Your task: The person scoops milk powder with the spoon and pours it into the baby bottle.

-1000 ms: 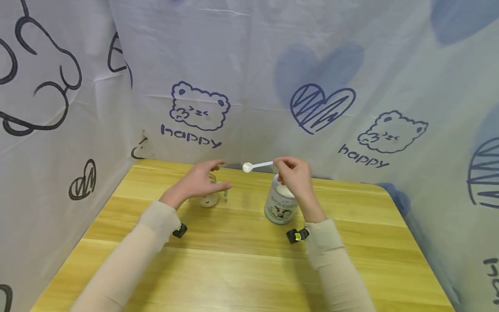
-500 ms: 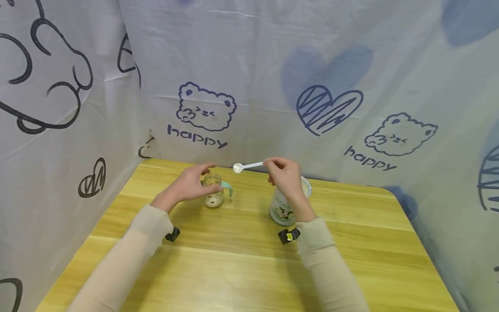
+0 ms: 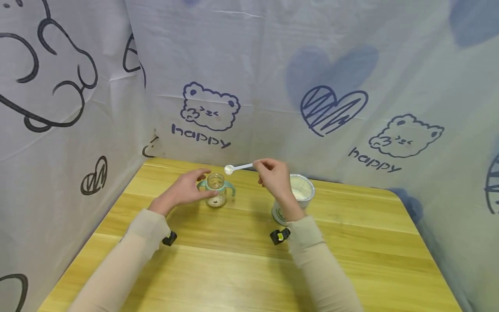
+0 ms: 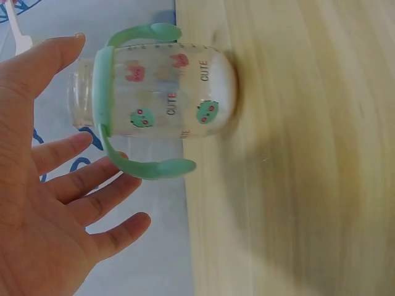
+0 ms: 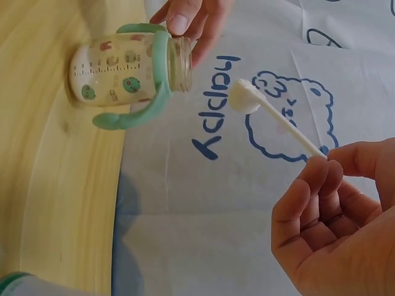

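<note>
A clear baby bottle (image 3: 216, 200) with a pale green two-handled collar (image 4: 103, 92) stands uncapped on the table, with white powder at its bottom. My left hand (image 3: 186, 188) is spread beside its neck. In the left wrist view, the thumb is near the neck and the fingertips lie by one handle. My right hand (image 3: 273, 178) pinches the end of a white measuring scoop (image 5: 244, 97), heaped with white powder. The scoop's bowl is above and a little right of the bottle's open mouth. Below the right hand is an open milk powder can (image 3: 277, 214), partly hidden by the wrist.
The wooden table (image 3: 218, 273) ends at a hanging cloth (image 3: 269, 86) printed with bears and hearts, close behind the bottle and can. Another side of cloth (image 3: 113, 130) rises along the left edge.
My right hand has carried the filled scoop left, away from the can and closer to the bottle. My left hand stays spread by the bottle. The head view has shifted slightly.
</note>
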A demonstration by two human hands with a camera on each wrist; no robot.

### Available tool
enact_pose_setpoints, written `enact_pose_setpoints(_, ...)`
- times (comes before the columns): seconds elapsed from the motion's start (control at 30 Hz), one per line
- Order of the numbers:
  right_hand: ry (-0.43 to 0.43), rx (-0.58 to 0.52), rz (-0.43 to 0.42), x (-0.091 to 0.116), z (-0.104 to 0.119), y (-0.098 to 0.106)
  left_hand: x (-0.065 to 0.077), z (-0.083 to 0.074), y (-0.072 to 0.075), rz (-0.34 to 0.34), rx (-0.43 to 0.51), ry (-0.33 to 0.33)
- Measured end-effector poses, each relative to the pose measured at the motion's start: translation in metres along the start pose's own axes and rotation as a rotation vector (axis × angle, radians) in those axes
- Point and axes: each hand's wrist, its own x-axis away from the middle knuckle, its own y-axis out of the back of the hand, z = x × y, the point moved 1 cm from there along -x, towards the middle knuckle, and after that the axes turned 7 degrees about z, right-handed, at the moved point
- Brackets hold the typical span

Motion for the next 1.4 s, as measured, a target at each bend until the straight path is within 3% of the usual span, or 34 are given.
enact_pose_setpoints(0.47, -0.004, 0.074, 0.038, 0.001, -0.005, -0.022, -0.001, 0.007, -0.012, -0.029, -0.01, -0.008)
enact_pose_setpoints(0.8, 0.026, 0.148, 0.043, -0.002, -0.007, -0.032, -0.003, 0.005, -0.014, -0.041, 0.032, -0.008)
enact_pose_setpoints(1.07, 0.082, 0.22, 0.048, -0.002, -0.008, -0.038, -0.004, 0.005, -0.014, -0.045, 0.02, -0.009)
enact_pose_setpoints(1.4, 0.247, 0.402, 0.044, -0.003, -0.011, -0.043, -0.004, 0.006, -0.014, -0.048, 0.016, -0.016)
